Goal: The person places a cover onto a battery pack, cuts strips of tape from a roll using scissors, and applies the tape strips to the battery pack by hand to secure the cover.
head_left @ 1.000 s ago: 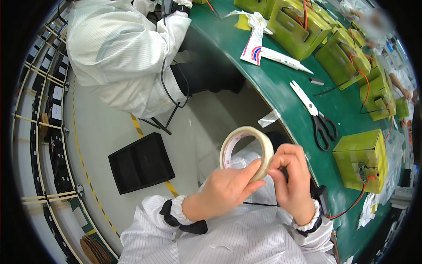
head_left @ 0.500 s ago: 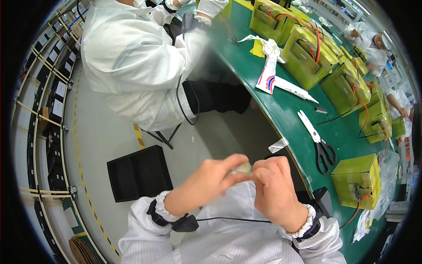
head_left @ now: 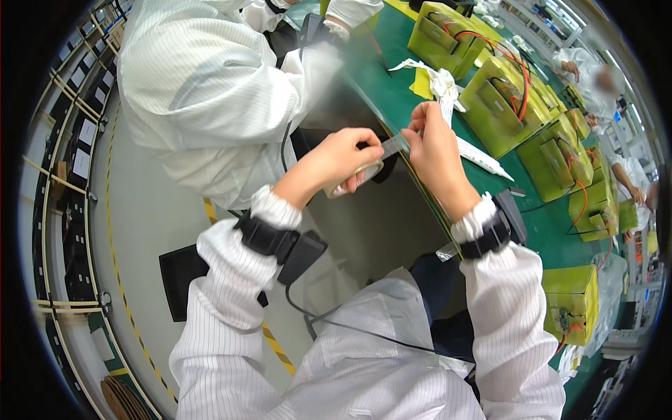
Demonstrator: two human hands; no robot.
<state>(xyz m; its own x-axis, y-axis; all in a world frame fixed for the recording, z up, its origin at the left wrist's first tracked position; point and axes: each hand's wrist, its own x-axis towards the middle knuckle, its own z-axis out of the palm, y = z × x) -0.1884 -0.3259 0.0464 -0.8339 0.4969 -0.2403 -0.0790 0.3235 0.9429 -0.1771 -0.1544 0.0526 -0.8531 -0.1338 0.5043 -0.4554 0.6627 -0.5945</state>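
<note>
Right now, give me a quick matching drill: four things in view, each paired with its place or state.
Things:
1. tape roll
2. tape strip
3. white tube
4. black box

Places or states:
A. on the floor
B. pulled out between both hands
C. lying on the green bench
D. held in the left hand

Pairs: 1-D, 2-B, 3-C, 4-A. The right hand pinches the strip's free end.
</note>
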